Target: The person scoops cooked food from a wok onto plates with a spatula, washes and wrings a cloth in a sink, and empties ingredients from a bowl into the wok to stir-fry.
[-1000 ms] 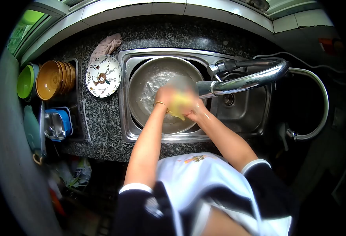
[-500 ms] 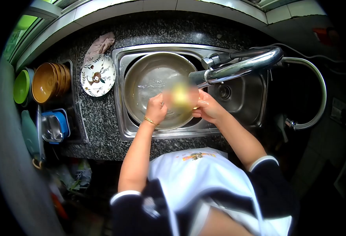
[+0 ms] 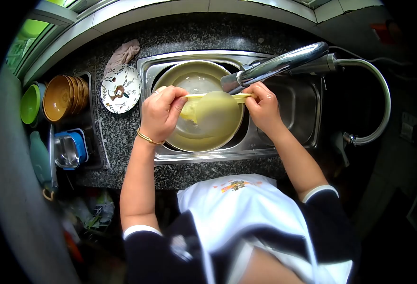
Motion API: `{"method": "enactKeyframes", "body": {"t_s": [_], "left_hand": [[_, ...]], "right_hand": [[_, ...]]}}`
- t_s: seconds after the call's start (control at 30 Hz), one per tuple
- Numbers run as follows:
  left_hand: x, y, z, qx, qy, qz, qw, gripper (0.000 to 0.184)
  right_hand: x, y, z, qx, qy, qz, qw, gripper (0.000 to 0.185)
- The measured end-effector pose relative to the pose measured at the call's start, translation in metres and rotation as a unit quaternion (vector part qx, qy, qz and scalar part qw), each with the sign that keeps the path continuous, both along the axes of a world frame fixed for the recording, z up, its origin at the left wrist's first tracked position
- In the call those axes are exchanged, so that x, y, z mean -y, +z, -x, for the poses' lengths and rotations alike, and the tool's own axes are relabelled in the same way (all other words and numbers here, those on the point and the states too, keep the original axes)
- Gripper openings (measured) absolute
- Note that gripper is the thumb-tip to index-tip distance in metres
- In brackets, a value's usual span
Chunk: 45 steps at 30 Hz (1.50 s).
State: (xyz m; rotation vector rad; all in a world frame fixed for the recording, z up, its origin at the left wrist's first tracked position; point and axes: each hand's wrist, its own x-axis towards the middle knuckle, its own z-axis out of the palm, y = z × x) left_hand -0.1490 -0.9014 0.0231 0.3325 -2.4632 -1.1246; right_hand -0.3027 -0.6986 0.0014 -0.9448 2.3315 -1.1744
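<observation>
A thin yellow cloth is stretched sideways over the large metal basin, with a blurred patch hiding much of its middle. My left hand, wearing a gold bracelet, pinches one end of it. At the other end, my right hand grips it between thumb and fingers, close to the tap's spout. Water shows in the basin, which stands in the left bowl of the steel sink.
A chrome tap reaches over from the right, its hose looping beside the sink. Left on the granite counter are a patterned plate, a pinkish rag, brown bowls, a green bowl and a blue-rimmed container.
My hands have moved apart and slightly up, left hand leftward, right hand rightward. The bunched yellow cloth is now spread between them. The tap looks slightly shifted in view.
</observation>
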Motion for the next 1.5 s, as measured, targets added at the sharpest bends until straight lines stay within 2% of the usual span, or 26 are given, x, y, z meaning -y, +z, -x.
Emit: {"method": "enactKeyframes", "body": {"t_s": [0.07,0.13,0.2,0.27,0.33,0.4,0.47,0.5,0.53,0.6,0.67,0.7,0.73,0.8,0.83,0.87,0.9,0.93,1.0,1.07,1.13,1.2,1.27,1.33,1.43,1.5], "left_hand": [[0.008,0.016,0.001,-0.031,0.0,0.055,0.998,0.003],[0.012,0.038,-0.003,-0.068,-0.022,0.129,0.989,0.006],[0.008,0.04,-0.013,-0.094,-0.014,0.142,0.985,0.009],[-0.001,0.025,-0.029,-0.038,-0.011,0.138,0.99,0.01],[-0.014,-0.016,-0.042,0.032,-0.016,0.129,0.991,0.006],[-0.025,-0.071,-0.06,0.186,-0.061,0.136,0.971,0.012],[-0.036,-0.113,-0.072,0.29,-0.058,0.196,0.935,0.024],[-0.038,-0.125,-0.071,0.378,-0.064,0.18,0.906,0.037],[-0.039,-0.137,-0.067,0.379,-0.066,0.178,0.906,0.037],[-0.039,-0.16,-0.055,0.361,0.072,0.144,0.919,0.043],[-0.035,-0.176,-0.038,0.365,0.11,0.153,0.912,0.051],[-0.031,-0.18,-0.027,0.399,0.149,0.17,0.889,0.054],[-0.031,-0.183,-0.021,0.433,0.183,0.184,0.863,0.057],[-0.02,-0.19,-0.018,0.434,0.173,0.196,0.862,0.058],[-0.019,-0.194,-0.019,0.436,0.163,0.206,0.861,0.059],[-0.02,-0.187,-0.017,0.437,0.162,0.205,0.861,0.059],[-0.026,-0.177,-0.011,0.464,0.188,0.165,0.85,0.058],[-0.027,-0.17,-0.009,0.491,0.215,0.126,0.835,0.058],[-0.034,-0.183,-0.011,0.473,0.223,0.119,0.844,0.057],[-0.054,-0.215,-0.01,0.456,0.298,-0.041,0.837,0.055],[-0.064,-0.247,-0.011,0.305,0.254,-0.187,0.899,0.045],[-0.083,-0.21,0.003,0.232,0.212,-0.249,0.916,0.032],[-0.107,-0.155,0.013,0.152,0.157,-0.187,0.958,0.031],[-0.127,-0.087,0.023,0.108,0.074,-0.1,0.986,0.019],[-0.134,-0.063,0.026,0.084,0.034,-0.098,0.991,0.012],[-0.135,-0.075,0.029,0.076,0.053,-0.077,0.993,0.012]], "right_hand": [[0.006,0.006,-0.003,0.05,-0.036,0.048,0.997,0.007],[0.01,0.015,-0.007,0.027,-0.034,0.091,0.995,0.011],[0.01,0.014,-0.01,-0.121,-0.008,0.208,0.971,0.017],[0.0,-0.006,-0.013,-0.133,0.05,0.2,0.97,0.02],[-0.01,-0.039,-0.019,-0.111,0.102,0.115,0.982,0.019],[-0.02,-0.083,-0.027,-0.082,0.154,-0.01,0.985,0.022],[-0.025,-0.108,-0.039,-0.132,0.221,-0.131,0.957,0.026],[-0.023,-0.113,-0.043,-0.13,0.221,-0.131,0.958,0.026],[-0.018,-0.119,-0.048,-0.173,0.224,-0.129,0.95,0.02],[-0.008,-0.131,-0.058,-0.216,0.229,-0.128,0.941,0.015],[0.005,-0.148,-0.065,-0.151,0.292,-0.326,0.887,0.027],[0.015,-0.157,-0.065,-0.125,0.423,-0.396,0.806,0.03],[0.014,-0.163,-0.062,-0.124,0.422,-0.395,0.806,0.03],[0.017,-0.145,-0.05,-0.07,0.402,-0.376,0.832,0.032],[0.014,-0.14,-0.046,-0.069,0.297,-0.301,0.904,0.038],[0.016,-0.144,-0.047,-0.068,0.297,-0.301,0.904,0.038],[0.016,-0.152,-0.049,0.011,0.121,-0.229,0.966,0.045],[0.017,-0.16,-0.052,0.09,-0.059,-0.143,0.984,0.051],[0.017,-0.17,-0.056,0.085,-0.039,-0.165,0.982,0.053],[0.027,-0.185,-0.072,0.342,-0.253,-0.106,0.899,0.052],[0.028,-0.187,-0.075,0.423,-0.234,-0.083,0.872,0.055],[0.032,-0.159,-0.07,0.707,-0.229,-0.005,0.669,0.05],[0.031,-0.167,-0.066,0.71,-0.216,0.018,0.67,0.042],[0.032,-0.177,-0.06,0.752,-0.119,0.127,0.636,0.036],[0.038,-0.186,-0.055,0.788,-0.043,0.213,0.577,0.032],[0.04,-0.189,-0.061,0.795,-0.032,0.282,0.537,0.028]]}}
